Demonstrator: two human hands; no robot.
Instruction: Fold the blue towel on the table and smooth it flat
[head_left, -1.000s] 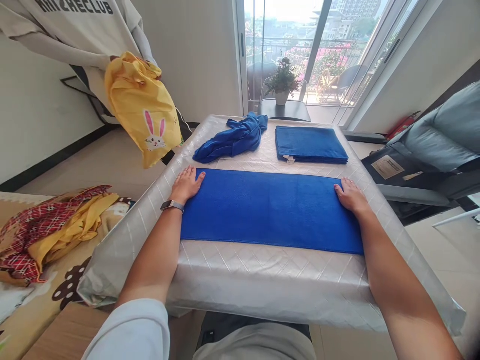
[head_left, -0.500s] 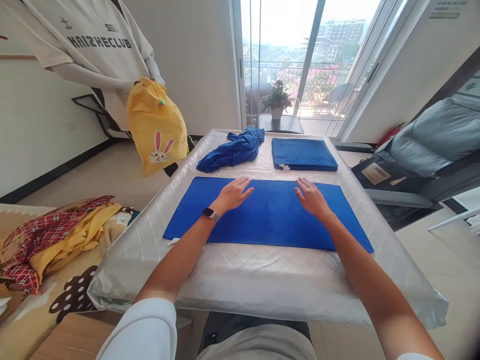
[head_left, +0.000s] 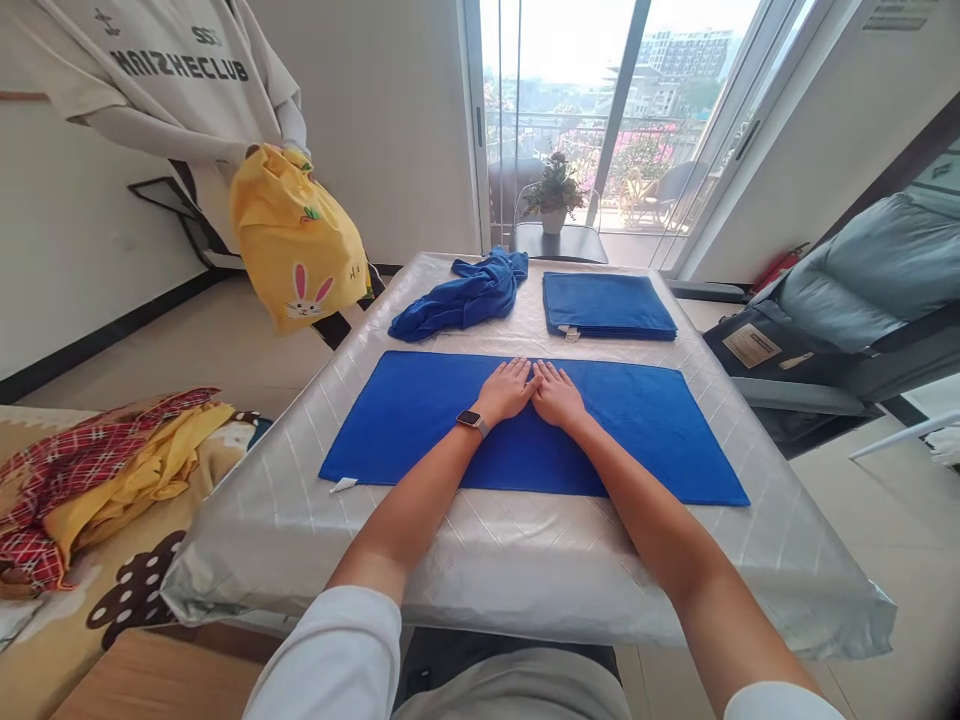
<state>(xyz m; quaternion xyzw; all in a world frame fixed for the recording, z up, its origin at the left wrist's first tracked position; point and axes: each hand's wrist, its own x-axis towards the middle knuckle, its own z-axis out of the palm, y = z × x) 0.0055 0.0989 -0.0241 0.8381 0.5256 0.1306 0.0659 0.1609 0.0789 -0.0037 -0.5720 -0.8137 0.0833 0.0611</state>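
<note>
A blue towel [head_left: 637, 440] lies spread flat in a long rectangle across the table, a white tag [head_left: 343, 485] sticking out at its near left corner. Both palms rest on it close to its middle. My left hand [head_left: 508, 390], with a watch on the wrist, lies flat with fingers stretched out. Beside it, my right hand [head_left: 557, 394] is also flat, and the two thumbs touch. Beyond the far edge are a crumpled blue cloth [head_left: 465, 295] on the left and a stack of folded blue towels [head_left: 609, 305] on the right.
The table [head_left: 525, 560] has a shiny silver cover. At left a person holds a yellow rabbit bag [head_left: 296, 240] beside the table. Red plaid and yellow clothes [head_left: 127, 480] lie at lower left. A grey chair [head_left: 847, 300] stands at right, a potted plant [head_left: 555, 200] behind.
My two hands have slid inward over the towel, from well apart until their thumbs meet at its middle. The other person's yellow bag has shifted slightly left and up.
</note>
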